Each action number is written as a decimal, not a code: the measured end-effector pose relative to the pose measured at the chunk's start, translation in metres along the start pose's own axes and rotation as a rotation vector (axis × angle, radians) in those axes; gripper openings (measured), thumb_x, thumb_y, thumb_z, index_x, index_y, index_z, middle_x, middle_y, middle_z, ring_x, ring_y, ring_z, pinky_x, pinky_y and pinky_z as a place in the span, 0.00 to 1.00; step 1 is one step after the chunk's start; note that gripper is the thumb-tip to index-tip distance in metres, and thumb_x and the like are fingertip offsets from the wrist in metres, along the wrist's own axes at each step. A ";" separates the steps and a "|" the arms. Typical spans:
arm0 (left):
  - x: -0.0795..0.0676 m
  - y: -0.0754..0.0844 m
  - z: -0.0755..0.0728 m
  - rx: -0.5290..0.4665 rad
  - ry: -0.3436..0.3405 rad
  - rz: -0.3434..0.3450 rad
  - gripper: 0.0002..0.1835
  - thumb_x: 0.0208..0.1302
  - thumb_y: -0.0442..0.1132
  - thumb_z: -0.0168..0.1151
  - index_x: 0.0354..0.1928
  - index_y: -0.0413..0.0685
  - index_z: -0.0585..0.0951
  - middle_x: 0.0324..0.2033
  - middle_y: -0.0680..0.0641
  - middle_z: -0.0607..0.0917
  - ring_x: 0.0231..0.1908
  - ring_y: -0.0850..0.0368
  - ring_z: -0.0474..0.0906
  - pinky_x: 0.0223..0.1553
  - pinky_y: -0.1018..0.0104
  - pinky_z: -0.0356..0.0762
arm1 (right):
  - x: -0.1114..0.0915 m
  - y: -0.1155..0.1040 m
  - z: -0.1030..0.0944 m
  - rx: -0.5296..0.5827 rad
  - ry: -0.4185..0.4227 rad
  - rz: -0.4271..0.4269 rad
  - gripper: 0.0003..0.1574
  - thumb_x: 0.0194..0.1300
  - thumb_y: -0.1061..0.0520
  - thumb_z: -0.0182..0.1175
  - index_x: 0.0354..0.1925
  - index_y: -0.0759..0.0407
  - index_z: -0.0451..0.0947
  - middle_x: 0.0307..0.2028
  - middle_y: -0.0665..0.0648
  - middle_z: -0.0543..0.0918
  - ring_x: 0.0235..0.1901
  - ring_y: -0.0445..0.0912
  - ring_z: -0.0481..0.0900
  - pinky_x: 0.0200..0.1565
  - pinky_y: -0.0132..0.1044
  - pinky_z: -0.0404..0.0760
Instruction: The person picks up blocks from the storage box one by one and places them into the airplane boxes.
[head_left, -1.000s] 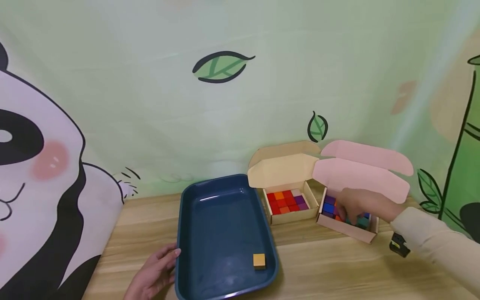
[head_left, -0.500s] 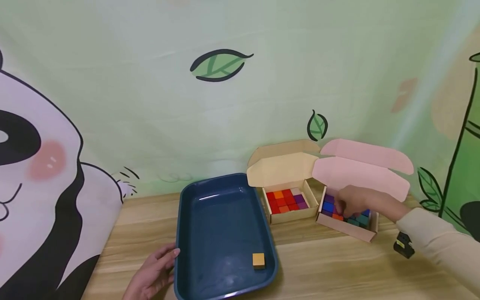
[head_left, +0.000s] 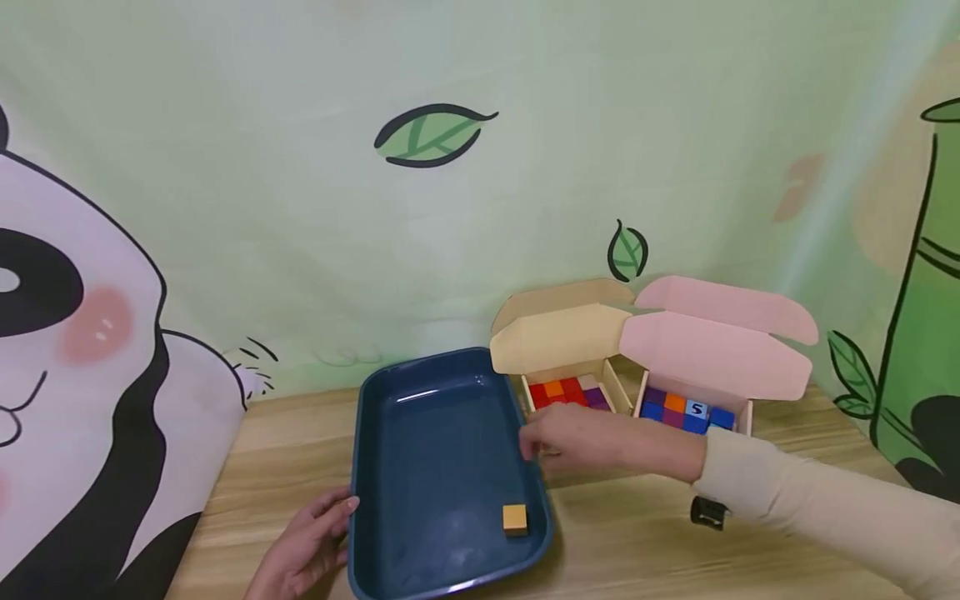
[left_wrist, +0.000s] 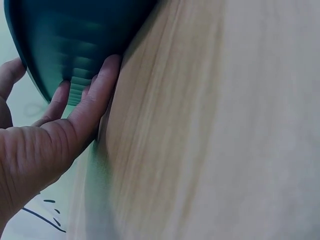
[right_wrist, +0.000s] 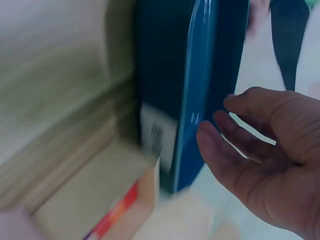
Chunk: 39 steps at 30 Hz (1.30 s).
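Note:
A deep blue tray (head_left: pixel 442 467) lies on the wooden table, with one yellow-orange cube (head_left: pixel 515 518) in its near right corner. My left hand (head_left: pixel 311 537) touches the tray's left side; in the left wrist view its fairly straight fingers (left_wrist: pixel 95 97) rest against the outer wall and the thumb meets the rim. Over the tray's right rim, my right hand (head_left: pixel 573 435) is bent, fingertips towards the tray. In the right wrist view the thumb and fingers (right_wrist: pixel 252 102) stand close to the tray's edge; whether a small thing is between them is not visible.
Right of the tray stands an open cream box (head_left: pixel 558 340) with red, orange and purple cubes (head_left: pixel 555 393). Beside it, an open pink box (head_left: pixel 716 354) holds blue, purple and orange cubes (head_left: pixel 675 412), one marked 5. A printed cloth (head_left: pixel 300 208) hangs behind.
My right hand has left the pink box and moved left to the tray's right rim. More cubes in the pink box's back row now show. The left hand stays at the tray.

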<state>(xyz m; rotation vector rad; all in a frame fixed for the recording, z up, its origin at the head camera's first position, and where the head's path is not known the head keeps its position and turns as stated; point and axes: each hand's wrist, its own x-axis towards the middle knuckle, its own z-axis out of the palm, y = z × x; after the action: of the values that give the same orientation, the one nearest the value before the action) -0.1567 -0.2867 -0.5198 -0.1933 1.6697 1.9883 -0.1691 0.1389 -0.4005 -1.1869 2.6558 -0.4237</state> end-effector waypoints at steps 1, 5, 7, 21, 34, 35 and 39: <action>0.000 -0.001 0.000 -0.002 0.004 -0.001 0.30 0.76 0.45 0.57 0.71 0.38 0.60 0.48 0.47 0.86 0.49 0.56 0.81 0.50 0.52 0.80 | 0.009 -0.011 0.006 -0.018 -0.028 -0.020 0.09 0.64 0.63 0.69 0.42 0.53 0.84 0.38 0.49 0.84 0.37 0.39 0.79 0.42 0.26 0.80; 0.000 -0.003 -0.001 -0.010 0.006 0.012 0.26 0.76 0.44 0.57 0.68 0.41 0.64 0.47 0.48 0.86 0.49 0.56 0.81 0.50 0.52 0.80 | 0.035 -0.038 0.031 -0.159 -0.162 -0.085 0.11 0.65 0.58 0.70 0.46 0.51 0.83 0.38 0.49 0.83 0.35 0.37 0.77 0.39 0.23 0.77; 0.000 -0.004 -0.002 -0.014 0.005 0.016 0.23 0.76 0.44 0.57 0.66 0.43 0.66 0.47 0.48 0.86 0.48 0.56 0.81 0.49 0.52 0.80 | 0.043 -0.046 0.043 -0.225 -0.227 -0.095 0.12 0.65 0.57 0.70 0.47 0.50 0.83 0.36 0.48 0.82 0.32 0.37 0.75 0.36 0.22 0.76; -0.001 -0.003 -0.002 -0.005 -0.009 0.026 0.25 0.76 0.45 0.57 0.67 0.42 0.64 0.47 0.47 0.86 0.49 0.56 0.81 0.50 0.51 0.80 | 0.052 -0.055 0.069 -0.295 -0.235 -0.133 0.06 0.64 0.60 0.69 0.39 0.50 0.87 0.31 0.45 0.82 0.26 0.35 0.75 0.31 0.21 0.77; 0.000 -0.003 -0.002 -0.014 0.000 0.019 0.25 0.77 0.45 0.57 0.67 0.43 0.64 0.45 0.49 0.87 0.47 0.57 0.82 0.50 0.53 0.80 | 0.064 -0.067 0.027 -0.063 -0.051 -0.093 0.09 0.63 0.57 0.72 0.43 0.52 0.87 0.38 0.46 0.87 0.33 0.34 0.79 0.35 0.17 0.75; 0.000 -0.003 -0.002 -0.012 -0.002 0.018 0.25 0.77 0.44 0.57 0.67 0.42 0.64 0.46 0.49 0.87 0.47 0.57 0.82 0.50 0.53 0.80 | 0.064 -0.066 0.026 -0.056 -0.044 -0.090 0.09 0.63 0.57 0.72 0.43 0.52 0.87 0.39 0.46 0.87 0.33 0.34 0.79 0.35 0.17 0.75; -0.001 -0.002 -0.002 -0.007 -0.003 0.010 0.25 0.77 0.44 0.57 0.67 0.42 0.64 0.46 0.49 0.87 0.47 0.57 0.81 0.50 0.52 0.80 | 0.063 -0.063 0.024 -0.008 -0.020 -0.068 0.09 0.63 0.57 0.72 0.43 0.50 0.88 0.38 0.45 0.88 0.33 0.33 0.80 0.34 0.17 0.75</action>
<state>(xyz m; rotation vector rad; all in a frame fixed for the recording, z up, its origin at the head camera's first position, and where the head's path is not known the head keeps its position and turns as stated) -0.1556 -0.2885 -0.5217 -0.1843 1.6653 2.0007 -0.1598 0.0471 -0.4054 -1.2803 2.6086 -0.4111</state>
